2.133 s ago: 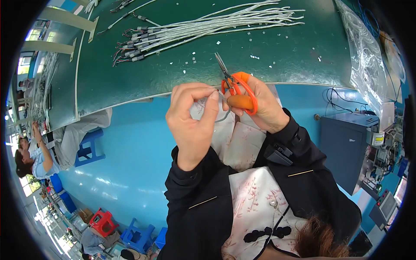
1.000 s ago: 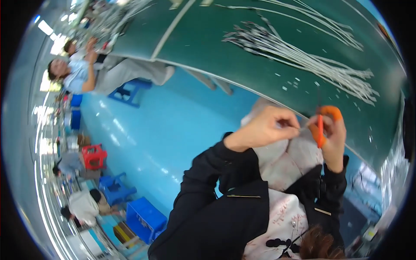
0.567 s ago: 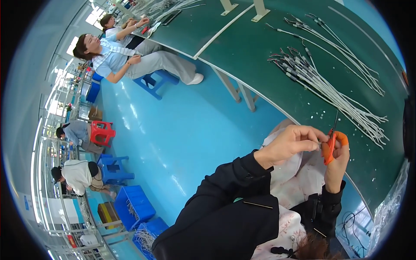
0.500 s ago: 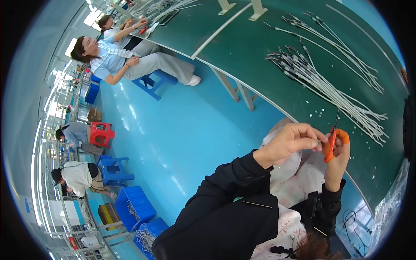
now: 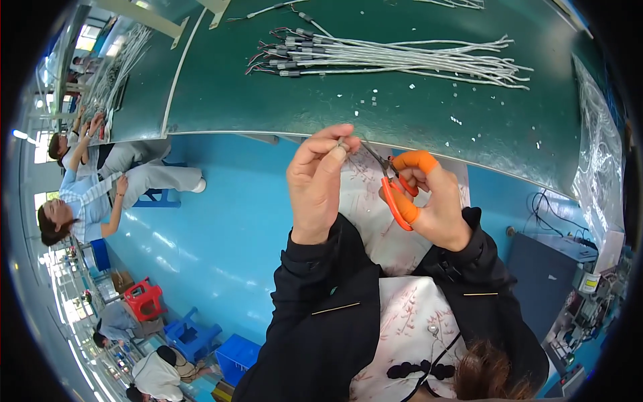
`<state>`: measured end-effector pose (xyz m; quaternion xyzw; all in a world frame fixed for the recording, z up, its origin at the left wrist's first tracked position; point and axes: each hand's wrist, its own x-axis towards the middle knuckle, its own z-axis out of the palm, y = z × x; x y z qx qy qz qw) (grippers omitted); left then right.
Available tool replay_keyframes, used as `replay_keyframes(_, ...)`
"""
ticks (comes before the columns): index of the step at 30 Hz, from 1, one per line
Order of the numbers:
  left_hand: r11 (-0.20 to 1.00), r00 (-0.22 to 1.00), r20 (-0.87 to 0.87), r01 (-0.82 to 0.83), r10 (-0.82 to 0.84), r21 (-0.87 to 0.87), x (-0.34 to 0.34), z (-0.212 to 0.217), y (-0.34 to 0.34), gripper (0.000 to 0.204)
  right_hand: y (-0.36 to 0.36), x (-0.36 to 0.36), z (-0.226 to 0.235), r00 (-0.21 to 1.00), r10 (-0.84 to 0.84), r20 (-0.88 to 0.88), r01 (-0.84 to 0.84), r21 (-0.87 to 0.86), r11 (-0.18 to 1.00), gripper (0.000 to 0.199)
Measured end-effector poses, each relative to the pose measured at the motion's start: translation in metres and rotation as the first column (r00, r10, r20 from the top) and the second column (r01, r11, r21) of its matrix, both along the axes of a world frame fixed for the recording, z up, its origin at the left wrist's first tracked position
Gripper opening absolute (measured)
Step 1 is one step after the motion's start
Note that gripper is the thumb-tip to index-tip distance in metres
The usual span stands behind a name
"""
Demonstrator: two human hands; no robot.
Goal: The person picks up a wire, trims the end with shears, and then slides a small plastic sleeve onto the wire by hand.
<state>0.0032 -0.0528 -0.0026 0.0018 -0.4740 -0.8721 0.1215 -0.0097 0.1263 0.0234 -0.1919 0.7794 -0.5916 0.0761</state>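
Observation:
My left hand (image 5: 315,184) is raised just in front of the table edge, thumb and fingers pinched together. A tiny greyish thing (image 5: 342,143) shows at its fingertips, too small to name. In my right hand (image 5: 439,201) is a pair of scissors (image 5: 386,186) with orange-red handles, its dark blades pointing up and left toward the pinched fingers. Orange covers wrap some fingers and the thumb of that hand. Beyond both hands, a bundle of white cables (image 5: 402,59) lies on the green table (image 5: 268,107), dark sleeves and thin stripped wires at its left end.
Small white scraps (image 5: 455,120) are scattered over the table. Clear plastic sheeting (image 5: 596,141) hangs at its right end. More cables (image 5: 124,67) lie far left, where a seated person (image 5: 87,211) works. Blue stools (image 5: 191,335) and a red stool (image 5: 144,299) stand on the floor.
My view has turned, so the table now runs across the top. The scissors have swung from pointing away over the table to pointing at my left fingertips. My left hand stays pinched.

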Motion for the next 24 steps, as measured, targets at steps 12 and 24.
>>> replay_keyframes(12, 0.974, 0.993, -0.114, -0.03, 0.004, -0.223, 0.005, -0.002, 0.004, 0.01, 0.003, 0.003, -0.012, 0.957, 0.0, -0.291, 0.011, 0.036, 0.999, 0.034)
replay_keyframes(24, 0.954, 0.977, -0.201, 0.007, -0.07, -0.3, 0.001, -0.01, 0.001, 0.011, 0.007, 0.0, -0.013, 0.892, -0.001, -0.453, 0.052, 0.101, 0.994, 0.039)
